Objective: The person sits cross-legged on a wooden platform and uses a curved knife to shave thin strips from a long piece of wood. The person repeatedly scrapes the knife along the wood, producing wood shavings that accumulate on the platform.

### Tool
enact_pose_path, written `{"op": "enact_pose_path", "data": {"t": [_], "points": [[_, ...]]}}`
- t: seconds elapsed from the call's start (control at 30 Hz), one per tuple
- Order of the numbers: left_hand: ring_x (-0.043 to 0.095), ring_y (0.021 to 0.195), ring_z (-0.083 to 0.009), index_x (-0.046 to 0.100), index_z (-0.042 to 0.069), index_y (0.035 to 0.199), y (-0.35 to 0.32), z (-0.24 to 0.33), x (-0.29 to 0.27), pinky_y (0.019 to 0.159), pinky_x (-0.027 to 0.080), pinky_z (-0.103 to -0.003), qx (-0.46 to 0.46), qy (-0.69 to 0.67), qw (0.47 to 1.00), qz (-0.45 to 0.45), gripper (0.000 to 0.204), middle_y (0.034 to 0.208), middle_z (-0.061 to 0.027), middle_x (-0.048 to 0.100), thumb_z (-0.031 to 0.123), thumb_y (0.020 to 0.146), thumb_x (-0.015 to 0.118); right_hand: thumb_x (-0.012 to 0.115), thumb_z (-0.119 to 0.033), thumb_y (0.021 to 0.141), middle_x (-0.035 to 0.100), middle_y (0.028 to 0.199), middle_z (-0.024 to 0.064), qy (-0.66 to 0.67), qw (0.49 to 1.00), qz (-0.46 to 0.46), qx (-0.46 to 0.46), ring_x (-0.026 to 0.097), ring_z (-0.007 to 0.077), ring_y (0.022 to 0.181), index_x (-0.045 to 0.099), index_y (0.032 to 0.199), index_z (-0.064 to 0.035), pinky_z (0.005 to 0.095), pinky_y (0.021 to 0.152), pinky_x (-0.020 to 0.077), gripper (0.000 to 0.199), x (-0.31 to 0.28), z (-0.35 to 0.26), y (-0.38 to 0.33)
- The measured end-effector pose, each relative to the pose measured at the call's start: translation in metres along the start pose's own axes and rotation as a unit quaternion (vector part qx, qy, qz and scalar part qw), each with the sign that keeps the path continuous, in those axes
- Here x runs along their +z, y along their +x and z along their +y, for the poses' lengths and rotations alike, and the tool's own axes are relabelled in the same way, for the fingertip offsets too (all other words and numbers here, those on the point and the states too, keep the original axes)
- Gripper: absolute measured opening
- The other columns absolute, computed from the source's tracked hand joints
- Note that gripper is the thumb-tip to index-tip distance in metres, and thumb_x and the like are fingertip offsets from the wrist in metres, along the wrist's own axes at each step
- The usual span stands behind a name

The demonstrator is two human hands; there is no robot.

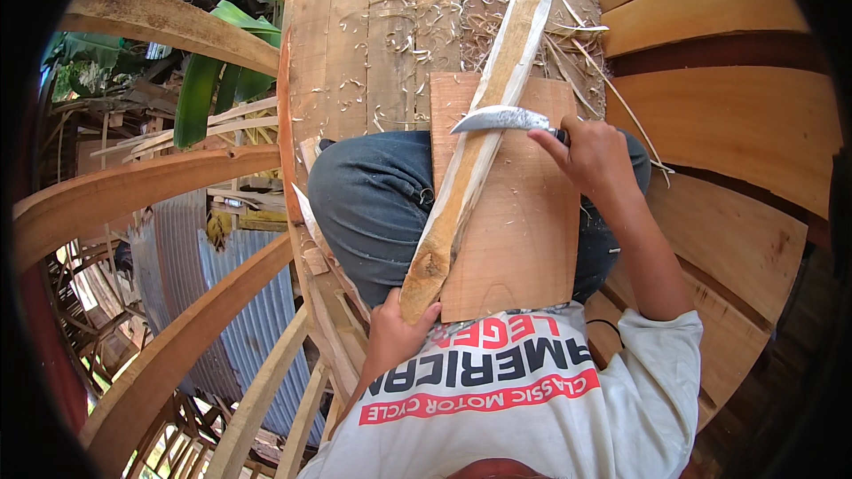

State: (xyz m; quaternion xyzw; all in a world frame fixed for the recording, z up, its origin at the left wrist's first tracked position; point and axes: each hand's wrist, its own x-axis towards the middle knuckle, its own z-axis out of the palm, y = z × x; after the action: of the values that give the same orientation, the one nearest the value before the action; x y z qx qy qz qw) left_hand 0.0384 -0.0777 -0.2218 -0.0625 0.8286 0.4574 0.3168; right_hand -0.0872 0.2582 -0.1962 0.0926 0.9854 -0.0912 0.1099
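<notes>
Left hand grips stick by near end, length stretching ahead. Right hand clasps knife, blade leftward across stick, apparently touching.

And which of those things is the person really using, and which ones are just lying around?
In use:
- curved knife, in the right hand
- long wooden strip, its near end in the left hand
- flat wooden board on the lap, under the strip

Just lying about:
- curly wood shavings
- corrugated metal sheets, off to the left
</notes>
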Motion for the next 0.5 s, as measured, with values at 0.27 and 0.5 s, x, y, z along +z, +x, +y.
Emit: {"op": "enact_pose_path", "data": {"t": [0.27, 0.5], "points": [[0.07, 0.08, -0.0376, 0.062, -0.006, 0.096, 0.001, -0.005, 0.004, 0.07, 0.054, -0.04, -0.026, 0.006, 1.0, 0.008, 0.047, 0.082, -0.0241, 0.069, 0.033, 0.077, 0.079, 0.051, -0.059, 0.093, 0.057, 0.06, 0.0244, 0.094, 0.98, 0.084, 0.153, 0.061, 0.0394, 0.059, 0.061, 0.072, 0.0072, 0.0459, 0.057, 0.0449, 0.07, -0.023, 0.072, 0.049], [0.072, 0.077, -0.032, 0.064, -0.006, 0.093, 0.002, -0.007, 0.001, 0.068, 0.054, -0.037, -0.012, -0.001, 1.0, 0.0, 0.045, 0.08, -0.0217, 0.07, 0.03, 0.074, 0.083, 0.066, -0.04, 0.091, 0.047, 0.049, 0.0096, 0.224, 0.954, 0.083, 0.18, 0.042, 0.0151, 0.047, 0.058, 0.072, 0.0054, 0.0364, 0.047, 0.0349, 0.05, -0.002, 0.068, 0.007]]}}
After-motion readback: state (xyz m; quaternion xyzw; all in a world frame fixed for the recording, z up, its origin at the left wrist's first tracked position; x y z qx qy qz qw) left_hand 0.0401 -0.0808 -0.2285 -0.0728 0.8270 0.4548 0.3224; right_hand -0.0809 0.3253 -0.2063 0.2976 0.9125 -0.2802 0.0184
